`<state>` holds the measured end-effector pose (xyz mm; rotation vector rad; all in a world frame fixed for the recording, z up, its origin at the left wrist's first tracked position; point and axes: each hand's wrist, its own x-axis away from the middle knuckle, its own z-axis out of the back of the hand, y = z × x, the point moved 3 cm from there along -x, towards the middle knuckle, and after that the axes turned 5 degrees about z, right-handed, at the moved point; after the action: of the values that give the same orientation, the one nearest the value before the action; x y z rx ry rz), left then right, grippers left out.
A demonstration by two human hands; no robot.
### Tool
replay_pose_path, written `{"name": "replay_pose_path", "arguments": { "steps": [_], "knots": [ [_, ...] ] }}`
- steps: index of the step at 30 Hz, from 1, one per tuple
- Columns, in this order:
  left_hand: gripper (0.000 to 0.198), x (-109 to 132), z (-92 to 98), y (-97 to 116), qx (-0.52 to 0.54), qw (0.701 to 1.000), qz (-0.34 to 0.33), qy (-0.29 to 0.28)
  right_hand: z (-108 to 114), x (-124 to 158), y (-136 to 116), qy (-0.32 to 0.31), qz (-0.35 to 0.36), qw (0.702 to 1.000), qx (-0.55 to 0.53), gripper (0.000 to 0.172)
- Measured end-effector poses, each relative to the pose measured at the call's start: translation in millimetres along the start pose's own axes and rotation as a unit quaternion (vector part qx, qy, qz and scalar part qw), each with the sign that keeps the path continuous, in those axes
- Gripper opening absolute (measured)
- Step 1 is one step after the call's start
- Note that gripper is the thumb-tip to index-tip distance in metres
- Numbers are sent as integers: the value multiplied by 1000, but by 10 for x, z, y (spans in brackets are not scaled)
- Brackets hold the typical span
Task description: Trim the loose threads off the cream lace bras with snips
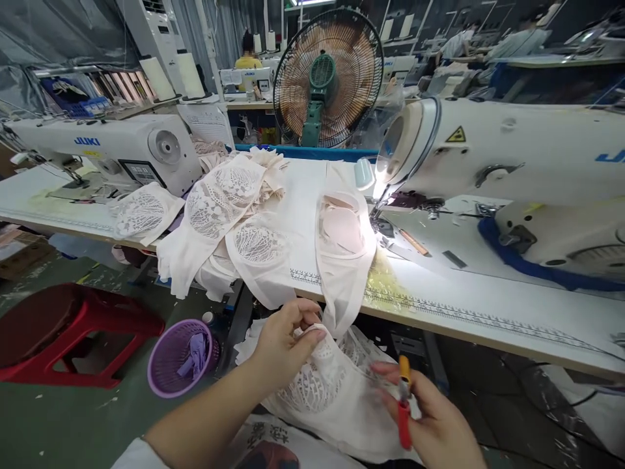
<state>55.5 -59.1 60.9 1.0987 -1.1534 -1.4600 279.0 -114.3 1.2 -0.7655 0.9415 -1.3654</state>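
Note:
A white lace bra (312,384) lies over my lap, just below the table's front edge. My left hand (288,339) pinches its upper edge between thumb and fingers. Small thread snips (404,397), orange at one end and red at the other, are held in my right hand (430,417). That hand is beside the bra's right part, its fingertips slightly blurred and close to the fabric. Another bra piece (344,241) with a beige cup hangs over the table edge, near the needle of the right sewing machine (502,150).
More lace bras (209,208) are heaped on the white table (459,286). A second sewing machine (112,150) stands at left. A purple basket (161,365) and a red stool (97,332) are on the floor. A fan (322,71) stands behind the table; other people work farther back.

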Motion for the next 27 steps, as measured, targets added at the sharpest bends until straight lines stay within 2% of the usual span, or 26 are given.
{"name": "replay_pose_path", "arguments": {
  "steps": [2, 5, 9, 13, 15, 17, 21, 27],
  "knots": [
    [23, -8, 10, 8, 2, 1000, 5, 5, -130, -77, -101, -37, 37, 998, -29, 15],
    [23, -21, 35, 5, -4, 1000, 15, 17, -218, -155, -147, -77, 97, 992, -12, 23],
    [23, -48, 48, -32, 8, 999, 30, 15, -218, -144, -134, -75, 169, 982, 44, 31],
    [23, -82, 47, -84, 29, 999, 42, 12, -251, -31, -181, -104, 279, 949, 107, 34],
    [24, -91, 58, -109, 35, 998, 46, 14, -284, 16, -197, -127, 301, 938, 116, 40],
    [25, -88, 82, -132, 43, 998, 50, 15, -302, 36, -201, -122, 296, 940, 114, 43],
    [27, -42, 144, -170, 48, 997, 64, 13, -328, 42, -200, -97, 254, 956, 112, 36],
    [31, 31, 186, -174, 49, 994, 96, 18, -417, 46, -274, -167, 169, 965, 110, 22]
  ]
}}
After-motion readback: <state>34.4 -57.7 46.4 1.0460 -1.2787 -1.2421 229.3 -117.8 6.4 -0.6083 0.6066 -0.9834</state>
